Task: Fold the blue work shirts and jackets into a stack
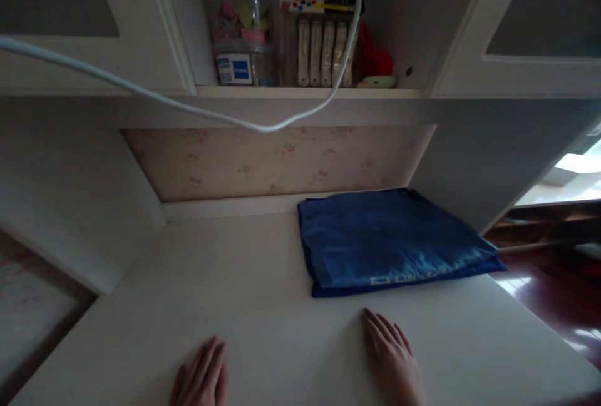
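Note:
My left hand (201, 376) rests on the white desk top (263, 343) near its front, fingers stretched out and holding nothing. To the right, my right hand (390, 353) also lies on the desk with its fingers extended, nothing in it. A folded blue fabric bag (394, 237) with pale lettering along its front edge lies flat at the back right of the desk. The fingertips of my right hand are just in front of the bag, apart from it.
A white cable (263, 127) hangs in a loop across the view. The shelf (310, 92) above holds a clear plastic jar (244, 24), a clear case of upright pieces (323, 49) and a red object (378, 59). Side panels (469, 162) flank the desk.

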`<move>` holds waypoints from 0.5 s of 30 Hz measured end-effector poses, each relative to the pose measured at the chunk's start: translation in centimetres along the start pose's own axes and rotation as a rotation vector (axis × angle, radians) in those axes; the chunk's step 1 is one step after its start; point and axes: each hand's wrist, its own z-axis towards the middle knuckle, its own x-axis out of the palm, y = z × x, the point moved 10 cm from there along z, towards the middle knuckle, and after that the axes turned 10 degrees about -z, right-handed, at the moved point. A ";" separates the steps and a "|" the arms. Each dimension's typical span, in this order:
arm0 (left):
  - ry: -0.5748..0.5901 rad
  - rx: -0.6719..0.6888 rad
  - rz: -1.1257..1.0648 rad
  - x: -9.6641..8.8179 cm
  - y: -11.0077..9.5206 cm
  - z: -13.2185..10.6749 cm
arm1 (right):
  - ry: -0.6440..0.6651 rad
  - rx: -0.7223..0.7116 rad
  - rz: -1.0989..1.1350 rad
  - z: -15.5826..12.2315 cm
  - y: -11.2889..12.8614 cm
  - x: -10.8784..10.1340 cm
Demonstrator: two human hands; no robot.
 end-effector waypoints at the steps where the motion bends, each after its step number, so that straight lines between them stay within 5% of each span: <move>1: 0.004 0.013 0.008 -0.3 -0.4 0.2 | 0.015 0.001 0.002 0.3 0.1 -0.3; 7: -0.047 0.046 0.031 -1.3 -1.7 0.1 | 0.046 0.023 -0.010 0.0 -0.1 0.1; 15: -0.083 0.026 -0.031 -0.3 -0.7 -0.2 | 0.040 0.040 -0.027 0.3 -0.2 0.0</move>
